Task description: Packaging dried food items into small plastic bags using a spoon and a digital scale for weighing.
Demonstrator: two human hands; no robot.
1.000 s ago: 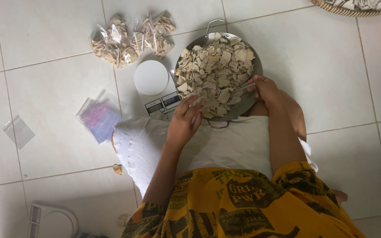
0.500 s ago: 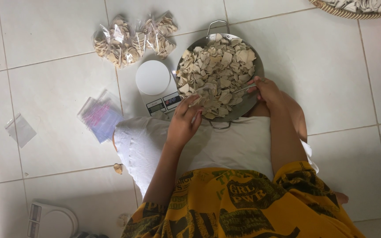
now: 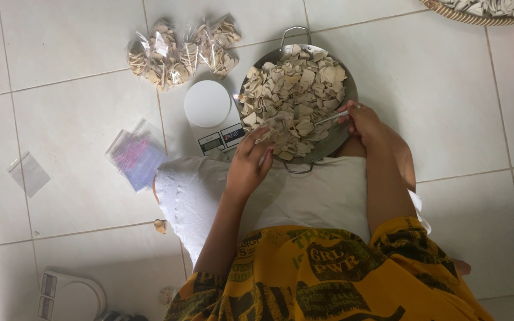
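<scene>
Here the right hand (image 3: 361,122) is gripping a spoon (image 3: 328,117) over the pan (image 3: 345,128) of chips (image 3: 295,95) on the floor, while the left hand (image 3: 248,166) is pinching a small clear bag (image 3: 276,123) at the pan's edge.

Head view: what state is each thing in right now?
Round metal pan: full of pale chips.
Metal spoon: held in right hand, over the chips.
Left hand: at pan's near rim, holding a clear bag.
White kitchen scale: platform bare.
Small clear bags: filled, piled on floor.
</scene>
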